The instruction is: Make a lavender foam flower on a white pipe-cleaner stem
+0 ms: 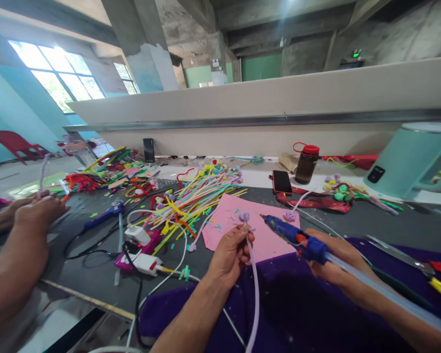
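My left hand [231, 253] pinches a lilac pipe cleaner [255, 289] whose top is curled into a small flower [244, 216]; the stem hangs down toward my lap. My right hand [332, 255] grips a blue glue gun [292, 236] with a clear glue stick trailing out its back. The nozzle points left, close to the flower. Both hands are over a pink sheet [242, 225] on the dark table, where a second lilac flower [289, 216] lies.
Another person's hands [33, 211] work at the left with a pipe cleaner. A heap of coloured pipe cleaners [191, 196], a second glue gun [105, 214], a power strip [143, 262], a phone [281, 181], a bottle [306, 163], scissors [407, 257] and a teal appliance [411, 159] lie around.
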A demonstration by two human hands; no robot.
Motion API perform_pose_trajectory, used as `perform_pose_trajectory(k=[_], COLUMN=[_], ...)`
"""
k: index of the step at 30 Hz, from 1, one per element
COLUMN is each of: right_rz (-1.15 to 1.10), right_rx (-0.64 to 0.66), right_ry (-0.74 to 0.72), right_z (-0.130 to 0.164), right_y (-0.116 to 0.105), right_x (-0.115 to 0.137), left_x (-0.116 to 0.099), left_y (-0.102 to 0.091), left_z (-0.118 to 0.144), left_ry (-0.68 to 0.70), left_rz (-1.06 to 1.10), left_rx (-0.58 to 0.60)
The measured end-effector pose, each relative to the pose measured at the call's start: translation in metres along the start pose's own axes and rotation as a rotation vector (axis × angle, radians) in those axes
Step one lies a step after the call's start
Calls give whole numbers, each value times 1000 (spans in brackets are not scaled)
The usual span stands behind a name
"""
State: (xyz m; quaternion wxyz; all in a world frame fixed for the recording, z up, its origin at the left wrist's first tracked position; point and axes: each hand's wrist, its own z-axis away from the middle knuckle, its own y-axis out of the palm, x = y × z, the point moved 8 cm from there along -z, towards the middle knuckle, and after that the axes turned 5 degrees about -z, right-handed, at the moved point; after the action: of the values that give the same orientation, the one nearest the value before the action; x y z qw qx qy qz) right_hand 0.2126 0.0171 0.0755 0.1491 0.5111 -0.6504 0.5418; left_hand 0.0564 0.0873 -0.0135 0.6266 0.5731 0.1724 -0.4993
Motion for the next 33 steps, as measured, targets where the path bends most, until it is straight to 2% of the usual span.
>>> perform_pose_trajectory(k=[3,8,11,16,20,24,26,30,33], right_rz=[154,530,607,612,593,594,549,326,264], right_rx=[31,193,270,303,281,246,166,-77,-152], right_ry=[-110,-113,-94,-27,19,-19,-81,-235,-333], right_z=[-1,1,3,2,2,1,-1,-5,-7], right_y=[3,38,52,54,50,44,37,23,25], right_x=[-7,-43,-54,-57,-61,-58,-48,-19,-3], left_x=[-4,1,8,12,11,14,18,30,38], left_y=[-2,4,10,15,16,18,19,25,28], left_z=[1,3,4,6,7,7,7,9,12], left_ry=[5,-53,-110,-138,-132,-141,-144,-171,-187], left_rz=[23,56,56,46,39,7,-27,-108,-147], left_rx=[-26,18,68,109,110,116,127,184,211])
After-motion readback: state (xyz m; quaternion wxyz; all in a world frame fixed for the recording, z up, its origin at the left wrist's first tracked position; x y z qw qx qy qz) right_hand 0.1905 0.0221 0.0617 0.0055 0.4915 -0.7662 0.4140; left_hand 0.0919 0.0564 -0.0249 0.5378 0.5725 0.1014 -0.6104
